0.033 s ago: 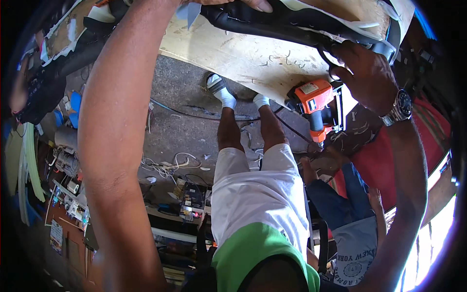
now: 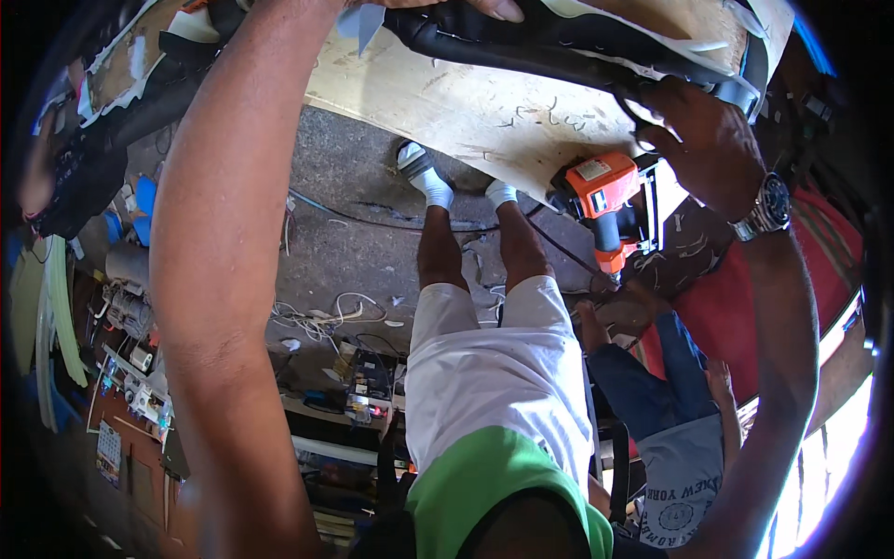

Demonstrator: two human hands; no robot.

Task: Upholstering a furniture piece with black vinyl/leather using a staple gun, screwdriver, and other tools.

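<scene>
At the top edge, my left hand (image 2: 498,8) is partly cut off by the picture's rim. Its fingers pinch the black upholstery cover (image 2: 521,58), which lies along a pale wooden board (image 2: 419,93). Farther right, my right hand (image 2: 708,144), with a metal watch at the wrist, is closed around the dark loop handles of scissors (image 2: 633,114). The scissors meet the cover's edge, and their blades cannot be made out against the black material. White padding (image 2: 643,33) shows along the cover. Just below my right hand, an orange and black staple gun (image 2: 603,186) rests at the board's edge.
An air hose (image 2: 372,220) crosses the floor near my feet, and a tangle of white cord (image 2: 321,321) lies behind. At the right, another person (image 2: 675,447) is close to a red covered piece (image 2: 726,303). Machine parts (image 2: 130,307) stand at the left.
My right hand has shifted very slightly with the scissors, and their handle loops sit at a slightly different angle. My left hand stays in place on the cover.
</scene>
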